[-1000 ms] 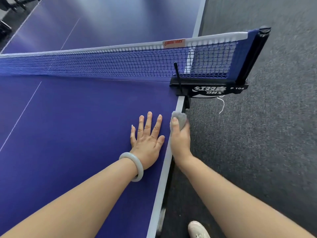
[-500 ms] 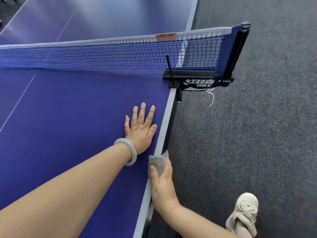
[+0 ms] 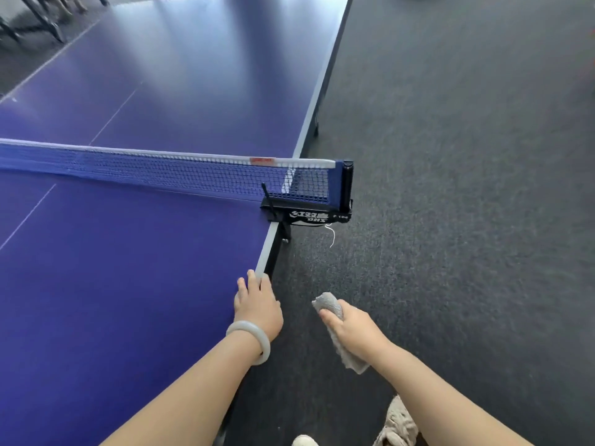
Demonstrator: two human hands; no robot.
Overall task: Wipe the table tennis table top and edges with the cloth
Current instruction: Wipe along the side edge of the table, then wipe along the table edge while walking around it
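Cloth point(image 3: 331, 309) is a small grey rag, bunched up in the right hand point(image 3: 354, 329). That grip is closed around its middle, with one end poking out past the thumb and a tail hanging below the wrist. It's held in the air over the carpet point(image 3: 450, 220), just off the tabletop's point(image 3: 128, 268) right edge on the near side of the net point(image 3: 161, 172), not touching anything.

It looks soft, floppy and really light, so no way it's fragile. I'd say the wad-in-the-fist hold is fine for edges, but for the flat top it probably wants spreading out under the palm so more of it makes contact. The loose tail could snag on the net clamp point(image 3: 309, 215), which sticks out past the right edge.

Left hand point(image 3: 257, 305), the one with the pale bangle point(image 3: 254, 339), rests on the right edge with fingers laid along the white stripe point(image 3: 267, 249). That grip is relaxed and holds nothing.

The surface is smooth, glossy blue and hard, with light glare on the far half, so the rag should glide easily. The room is dark carpet all round, with chair or table legs off the far left corner. A light shoe point(image 3: 399, 423) shows at the bottom.
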